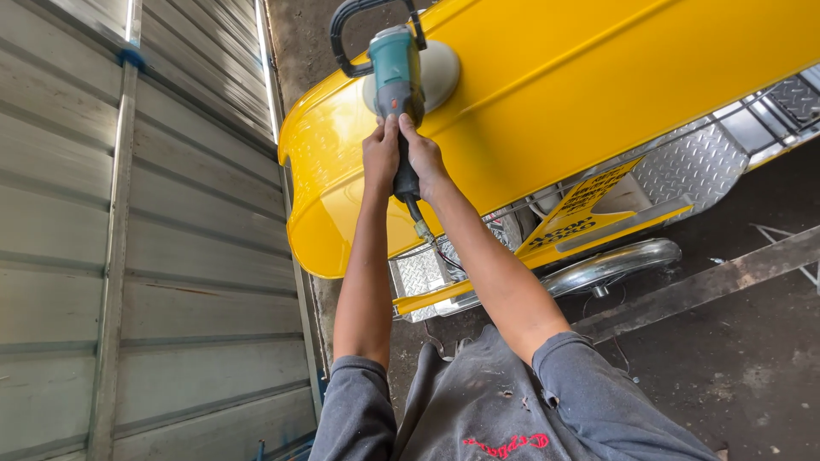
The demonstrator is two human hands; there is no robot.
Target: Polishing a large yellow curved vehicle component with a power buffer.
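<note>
Polisher [395,72]: teal and grey body, black loop handle, round pale pad pressed flat on the glossy yellow panel [581,85]. Our left hand [380,158] and right hand [424,158], each grip closed round its dark rear handle, cord trailing below. Ribbed grey metal wall [128,256] alongside; chrome fender [611,266] and checker plate [692,162] beneath.

Vehicle body workshop, semi-open. Evidence: glossy yellow vehicle body panel [547,102] under work with a teal power polisher [395,72]; diamond-pattern metal floor plates [692,162] and a chromed curved fender [611,266] on the same vehicle; corrugated metal wall [145,239] at one side. Further evidence: stained bare concrete floor [726,367], a loose steel bar [700,286] lying across it, and the worker's soiled grey apron [478,401].
</note>
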